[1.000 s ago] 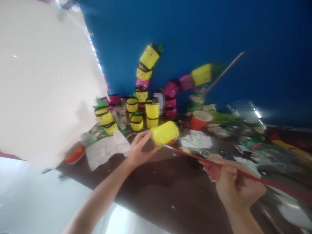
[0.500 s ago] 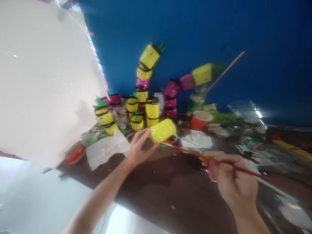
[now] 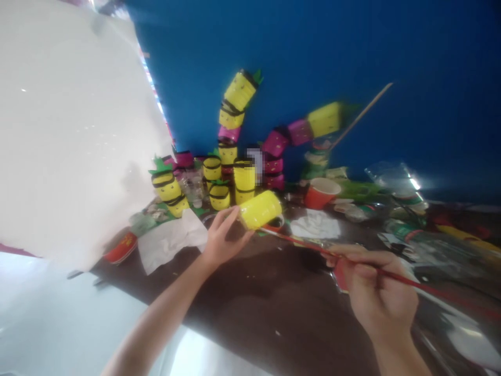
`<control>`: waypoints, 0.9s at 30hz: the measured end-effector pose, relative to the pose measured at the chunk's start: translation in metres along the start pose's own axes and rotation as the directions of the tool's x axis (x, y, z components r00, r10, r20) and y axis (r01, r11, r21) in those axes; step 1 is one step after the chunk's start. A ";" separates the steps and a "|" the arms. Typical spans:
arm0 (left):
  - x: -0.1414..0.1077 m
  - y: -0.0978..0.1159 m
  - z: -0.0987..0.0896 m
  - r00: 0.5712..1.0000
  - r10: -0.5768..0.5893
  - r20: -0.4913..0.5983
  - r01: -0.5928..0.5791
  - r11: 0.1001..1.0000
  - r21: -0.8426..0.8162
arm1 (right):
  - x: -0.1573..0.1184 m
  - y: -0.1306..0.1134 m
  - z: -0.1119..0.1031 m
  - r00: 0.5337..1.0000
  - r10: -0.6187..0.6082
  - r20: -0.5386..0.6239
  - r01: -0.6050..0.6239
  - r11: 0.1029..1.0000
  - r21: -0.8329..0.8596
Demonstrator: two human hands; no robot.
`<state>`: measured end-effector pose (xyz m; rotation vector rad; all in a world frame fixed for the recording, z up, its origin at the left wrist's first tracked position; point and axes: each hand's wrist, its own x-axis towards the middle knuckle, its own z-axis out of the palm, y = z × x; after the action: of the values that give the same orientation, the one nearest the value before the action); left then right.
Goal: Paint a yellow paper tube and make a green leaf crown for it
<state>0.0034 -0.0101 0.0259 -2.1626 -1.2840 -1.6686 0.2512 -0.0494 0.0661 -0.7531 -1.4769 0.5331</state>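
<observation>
A bright yellow cylindrical container (image 3: 261, 210) is tilted above the table, its left end held by my left hand (image 3: 224, 237). My right hand (image 3: 378, 284) grips a long red brush (image 3: 301, 242) whose tip is at the lower edge of the yellow container. Behind it stand several yellow cups with black bands (image 3: 219, 196) and green leaf tops. Two curved stacks of cups lean near the blue wall, one mostly yellow (image 3: 240, 91), the other with magenta cups (image 3: 276, 142).
On the dark table (image 3: 258, 303) lie a white sheet (image 3: 168, 243), a crumpled tissue (image 3: 316, 224), a red bowl (image 3: 122, 248), a red cup (image 3: 319, 194) and clear plastic bottles (image 3: 426, 245). A thin stick (image 3: 362, 115) slants upward at the right.
The yellow container and my left hand have shifted very slightly left. My right hand has moved a little to the right with the brush.
</observation>
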 end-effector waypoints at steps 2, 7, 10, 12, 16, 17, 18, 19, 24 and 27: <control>0.000 0.000 0.000 1.000 0.004 0.003 -0.004 1.000 -0.005 | -0.001 0.001 0.000 1.000 -0.008 0.024 0.008 1.000 -0.015; -0.001 0.000 0.000 1.000 -0.002 0.002 0.002 1.000 -0.003 | 0.000 0.001 0.000 1.000 -0.025 0.001 0.025 0.999 -0.038; -0.001 -0.001 0.000 1.000 -0.006 -0.003 0.006 1.000 -0.006 | -0.001 0.001 0.001 1.000 -0.019 0.001 0.019 1.000 -0.007; -0.001 -0.001 0.000 1.000 -0.003 -0.007 0.003 1.000 -0.004 | -0.001 0.001 0.002 1.000 -0.015 0.022 0.015 1.000 -0.008; 0.000 -0.002 0.001 1.000 -0.001 -0.016 0.001 1.000 0.008 | -0.001 0.001 0.002 1.000 0.002 -0.025 -0.002 1.000 -0.004; 0.000 -0.002 0.001 1.000 -0.002 -0.015 0.003 1.000 0.005 | -0.002 0.002 0.002 0.999 0.006 -0.033 -0.006 1.000 0.007; 0.000 -0.002 0.001 1.000 -0.004 -0.014 0.004 1.000 -0.002 | -0.002 0.002 0.002 0.999 0.009 -0.031 -0.009 1.000 0.021; 0.000 -0.002 0.001 1.000 -0.004 -0.014 0.004 1.000 -0.009 | -0.002 0.003 0.002 1.000 0.017 -0.024 -0.016 0.999 0.030; -0.001 -0.002 0.000 1.000 0.002 -0.020 -0.002 1.000 -0.001 | -0.003 0.002 0.002 0.998 0.044 -0.054 -0.042 0.998 0.043; -0.001 -0.002 0.000 1.000 -0.014 -0.012 0.014 1.000 0.004 | -0.003 0.001 0.003 0.998 0.054 -0.034 -0.051 0.995 0.085</control>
<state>0.0016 -0.0094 0.0240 -2.1433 -1.3020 -1.6797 0.2486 -0.0501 0.0631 -0.7332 -1.3963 0.6144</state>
